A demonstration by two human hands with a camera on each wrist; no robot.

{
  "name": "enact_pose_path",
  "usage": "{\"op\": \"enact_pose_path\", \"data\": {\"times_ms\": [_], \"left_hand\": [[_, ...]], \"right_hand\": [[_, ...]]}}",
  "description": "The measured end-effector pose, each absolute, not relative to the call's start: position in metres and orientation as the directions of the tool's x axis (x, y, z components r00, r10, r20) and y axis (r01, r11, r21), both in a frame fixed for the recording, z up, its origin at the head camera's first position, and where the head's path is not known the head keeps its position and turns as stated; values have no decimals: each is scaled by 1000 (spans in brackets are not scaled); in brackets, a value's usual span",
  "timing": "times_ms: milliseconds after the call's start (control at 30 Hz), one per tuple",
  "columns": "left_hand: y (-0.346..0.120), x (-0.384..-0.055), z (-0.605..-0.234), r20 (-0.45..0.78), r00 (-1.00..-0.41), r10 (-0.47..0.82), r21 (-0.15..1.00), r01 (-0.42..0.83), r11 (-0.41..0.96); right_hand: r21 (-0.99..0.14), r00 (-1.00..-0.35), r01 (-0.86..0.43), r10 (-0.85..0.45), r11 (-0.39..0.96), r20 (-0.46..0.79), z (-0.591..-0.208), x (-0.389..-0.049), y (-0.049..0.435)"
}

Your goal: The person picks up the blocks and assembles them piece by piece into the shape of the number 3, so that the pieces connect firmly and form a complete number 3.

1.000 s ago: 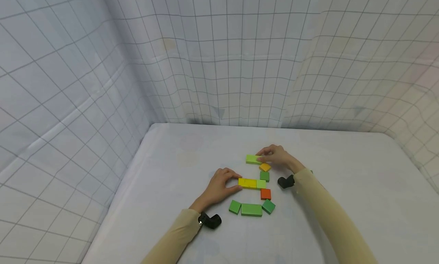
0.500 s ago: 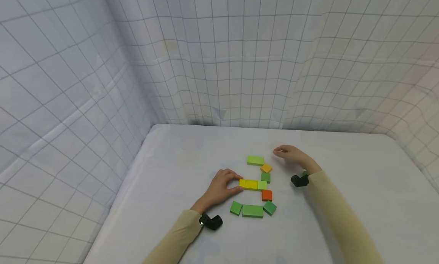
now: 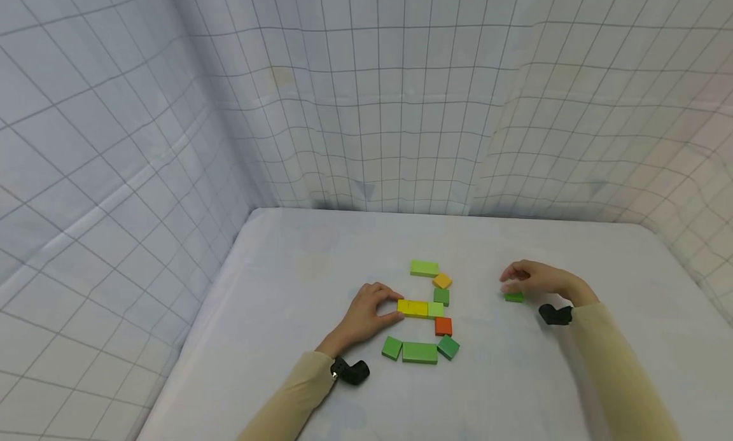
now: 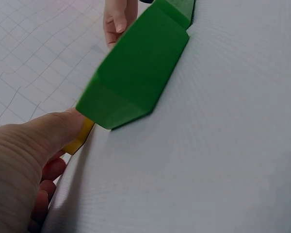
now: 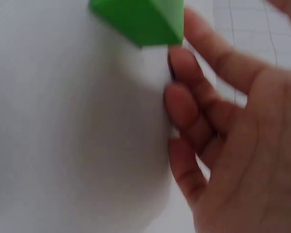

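Observation:
My left hand holds the left end of a flat yellow block, thumb at its near side and fingers at its far side in the head view. In the left wrist view that yellow block shows only partly, behind the thumb and a large green block. My right hand is over a small green block at the right, fingers bent and spread around it. The right wrist view has this green block at the top edge, with fingertips close beside it.
A light green square adjoins the yellow block. Beyond lie a green square, an orange one and a light green bar. Nearer are a red square and a green bar between two green squares. Gridded cloth surrounds the table.
My right hand has left the light green bar at the back and moved right and nearer, down to the small green block. The left hand stays at the yellow block.

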State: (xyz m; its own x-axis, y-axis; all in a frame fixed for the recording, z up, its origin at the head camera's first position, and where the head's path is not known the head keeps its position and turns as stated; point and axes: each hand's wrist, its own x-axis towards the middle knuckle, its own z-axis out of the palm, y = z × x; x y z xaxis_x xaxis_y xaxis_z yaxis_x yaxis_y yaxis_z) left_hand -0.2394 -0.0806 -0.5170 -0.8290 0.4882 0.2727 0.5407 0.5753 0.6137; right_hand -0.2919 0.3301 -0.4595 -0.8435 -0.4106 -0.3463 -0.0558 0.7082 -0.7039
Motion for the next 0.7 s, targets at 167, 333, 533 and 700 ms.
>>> {"op": "enact_pose_path", "data": {"times_ms": [167, 333, 533, 700], "left_hand": [[-81, -241, -518, 272, -827, 492, 610, 544, 576], [-82, -241, -516, 277, -825, 493, 614, 547, 570], [-81, -240, -516, 262, -827, 498, 614, 541, 575], [-81, -240, -517, 270, -827, 494, 617, 542, 570]], "right_hand": [[-753, -832, -123, -481, 646, -277, -465, -278, 336], [-745, -851, -227, -499, 627, -161, -468, -281, 324], [-710, -913, -183, -385, 680, -134, -472, -301, 299], [-693, -937, -128, -315, 709, -149, -474, -324, 273]]}}
